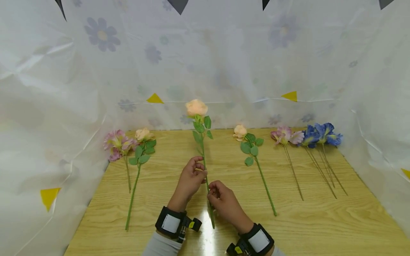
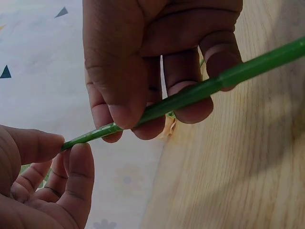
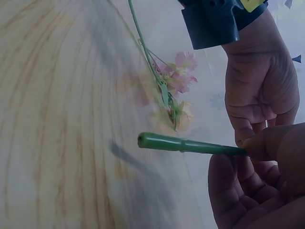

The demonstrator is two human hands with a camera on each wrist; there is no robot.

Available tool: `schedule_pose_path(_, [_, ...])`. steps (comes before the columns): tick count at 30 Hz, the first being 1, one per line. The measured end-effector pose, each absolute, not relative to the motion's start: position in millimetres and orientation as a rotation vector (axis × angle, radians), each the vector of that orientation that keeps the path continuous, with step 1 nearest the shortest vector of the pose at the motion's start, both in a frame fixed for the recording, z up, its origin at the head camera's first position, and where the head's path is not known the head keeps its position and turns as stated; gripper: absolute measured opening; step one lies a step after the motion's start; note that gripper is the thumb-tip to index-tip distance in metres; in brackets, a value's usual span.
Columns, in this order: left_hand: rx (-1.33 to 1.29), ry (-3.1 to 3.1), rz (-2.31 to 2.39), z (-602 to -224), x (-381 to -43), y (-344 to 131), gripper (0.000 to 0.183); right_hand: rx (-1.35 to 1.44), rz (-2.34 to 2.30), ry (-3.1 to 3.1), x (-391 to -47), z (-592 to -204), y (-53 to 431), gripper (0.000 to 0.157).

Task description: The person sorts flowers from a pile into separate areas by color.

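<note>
- Head view: right hand pinches the peach rose low on its stem, over the table; I'd keep that pinch light.
- Left hand pinches further up; let it do the steadying.
- Leaves sit beyond both hands, so avoid crushing them.

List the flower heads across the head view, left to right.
Leftmost ruffled pink cluster, leftmost green-leaved peach rose, central peach rose pinched by left hand and right hand, rightmost green-leaved peach rose, rightmost ruffled pink cluster, ruffled blue cluster.

No readable lettering, numbers, brands, signs
</note>
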State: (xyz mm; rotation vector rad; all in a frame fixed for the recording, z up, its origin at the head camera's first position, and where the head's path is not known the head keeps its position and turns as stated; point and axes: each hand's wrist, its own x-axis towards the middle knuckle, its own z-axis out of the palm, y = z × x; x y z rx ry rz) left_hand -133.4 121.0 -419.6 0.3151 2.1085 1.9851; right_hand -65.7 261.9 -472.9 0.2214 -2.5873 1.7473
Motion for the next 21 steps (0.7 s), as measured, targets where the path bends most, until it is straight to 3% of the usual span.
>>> schedule_pose_path(8, [0.359,2.332,1.808,-455.2,-149.4,107.1,0.050,0.162,1.654,-2.652,-72.4,-480.6,281.3,0.019])
schedule_pose_path(21, [0.326,2.896,1.180,-470.1,-168.6,20.4,0.044,-0.114,1.164,-2.757,-76.6,-478.3,356.9,0.019])
